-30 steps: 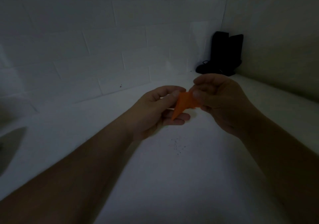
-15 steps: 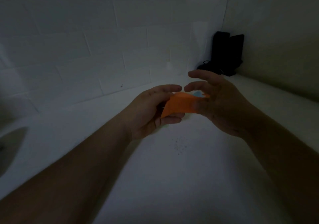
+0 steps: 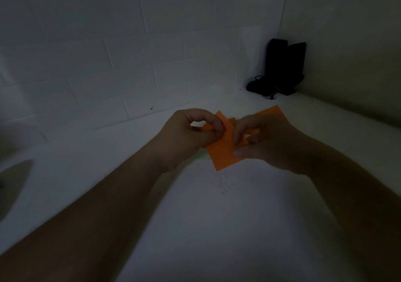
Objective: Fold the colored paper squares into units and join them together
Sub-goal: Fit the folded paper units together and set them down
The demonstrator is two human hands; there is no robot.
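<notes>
Spreading between both hands, the orange paper is hanging above the white table, partly unfolded, with one corner pointing down toward the person and another flap sticking up past the right hand. The left hand is pinching the paper's left edge, its forefinger and thumb curling together into a ring around the fold. The right hand is gripping the paper's right side, its thumb pressing on the near face and its bent fingers poking through from behind. The two hands are sitting just beside each other, with the paper bridging the small gap between them. Both bare forearms are reaching in from the bottom corners of the view. A patch of small dark specks is lying on the table just below the paper's lower corner. Farther back, a black object is standing in the corner where the white tiled wall is meeting the plain wall on the right. The light is dim, so finer creases are hard to tell.
</notes>
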